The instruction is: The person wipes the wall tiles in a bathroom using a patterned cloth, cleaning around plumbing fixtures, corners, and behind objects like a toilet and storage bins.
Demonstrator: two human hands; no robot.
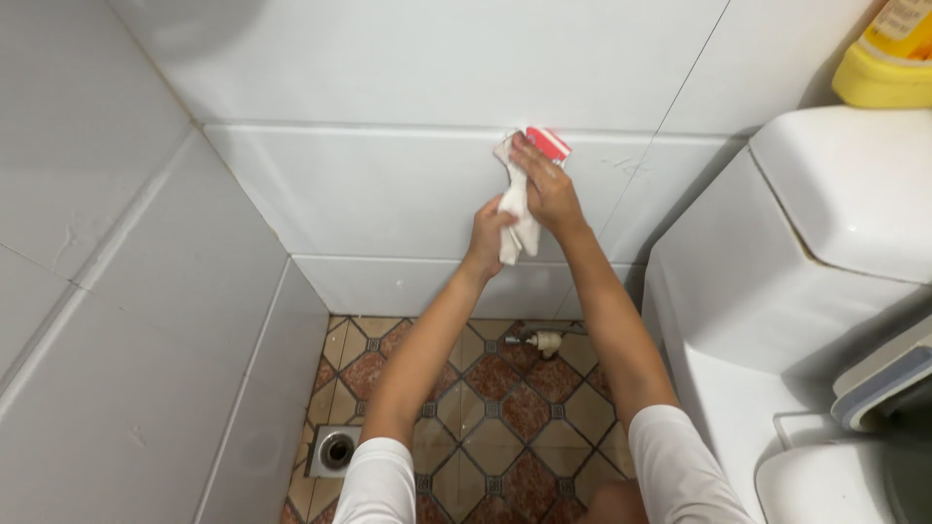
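Observation:
A white cloth with a red patch (520,209) is pressed against the white tiled wall (388,184) at a horizontal grout line. My right hand (546,184) lies flat over the cloth's upper part, holding it to the tile. My left hand (488,231) grips the cloth's hanging lower end just below and to the left. Both arms reach forward from white sleeves.
A white toilet tank (777,252) stands close on the right, with a yellow bottle (888,58) on its lid. Below is a patterned brown tile floor (505,408) with a square floor drain (336,450) and a small wall valve (544,341). Another tiled wall closes the left side.

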